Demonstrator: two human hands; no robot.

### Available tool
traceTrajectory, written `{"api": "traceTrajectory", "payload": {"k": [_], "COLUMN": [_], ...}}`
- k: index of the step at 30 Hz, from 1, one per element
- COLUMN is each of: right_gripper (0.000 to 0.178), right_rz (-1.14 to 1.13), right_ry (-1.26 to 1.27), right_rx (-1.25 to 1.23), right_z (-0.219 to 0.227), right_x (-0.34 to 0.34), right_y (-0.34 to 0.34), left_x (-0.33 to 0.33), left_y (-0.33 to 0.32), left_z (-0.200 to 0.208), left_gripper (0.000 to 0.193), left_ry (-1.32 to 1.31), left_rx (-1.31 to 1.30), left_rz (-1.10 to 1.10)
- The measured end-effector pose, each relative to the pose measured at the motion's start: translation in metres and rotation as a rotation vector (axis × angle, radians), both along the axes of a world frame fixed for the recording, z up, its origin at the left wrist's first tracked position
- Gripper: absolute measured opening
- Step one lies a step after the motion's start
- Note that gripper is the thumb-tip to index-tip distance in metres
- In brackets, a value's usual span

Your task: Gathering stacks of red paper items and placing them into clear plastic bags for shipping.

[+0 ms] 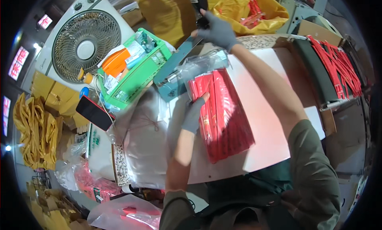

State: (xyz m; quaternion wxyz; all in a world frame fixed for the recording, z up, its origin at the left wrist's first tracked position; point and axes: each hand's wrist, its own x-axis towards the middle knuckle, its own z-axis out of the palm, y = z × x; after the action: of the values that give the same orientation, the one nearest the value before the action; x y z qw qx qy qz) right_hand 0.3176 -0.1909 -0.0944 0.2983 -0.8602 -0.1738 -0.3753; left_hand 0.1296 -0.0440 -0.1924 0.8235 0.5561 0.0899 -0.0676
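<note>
A clear plastic bag of long red strips (pixel 223 122) lies on the white work table, its loose end (pixel 205 65) reaching to a blue hand-lever bag sealer (pixel 175 91). My left hand (pixel 194 115), in a grey glove with bare fingertips, grips the bag's left edge, thumb on top; its other fingers are hidden. The sealer's lever (pixel 177 59) is raised. At its far end my right hand (pixel 219 31), gloved the same way, has its fingers closed around the lever.
Left of the sealer stands a green basket (pixel 133 85) of small goods, beside a large fan (pixel 85 49). A phone (pixel 94 112) lies nearby. Loose red strips (pixel 336 69) rest on a dark box at right. Behind is a yellow sack (pixel 274 21) with red pieces.
</note>
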Motion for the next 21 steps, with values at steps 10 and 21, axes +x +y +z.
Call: {"api": "traceTrajectory", "payload": {"k": [10,21], "right_gripper": [0.03,0.029], "right_rz": [-0.047,-0.063], "right_ry": [0.221,0.378], "right_rx": [-0.174,-0.216], "right_z": [-0.061,-0.043], "right_x": [0.017,0.006], "right_y": [-0.024,-0.014], "left_x": [0.05,0.033], "left_y": [0.011,0.015], "left_z": [-0.034,-0.034], "left_gripper": [0.046,0.058], "left_ry": [0.015,0.077], "left_rx": [-0.06,-0.012], "left_rz": [0.027,0.029]}}
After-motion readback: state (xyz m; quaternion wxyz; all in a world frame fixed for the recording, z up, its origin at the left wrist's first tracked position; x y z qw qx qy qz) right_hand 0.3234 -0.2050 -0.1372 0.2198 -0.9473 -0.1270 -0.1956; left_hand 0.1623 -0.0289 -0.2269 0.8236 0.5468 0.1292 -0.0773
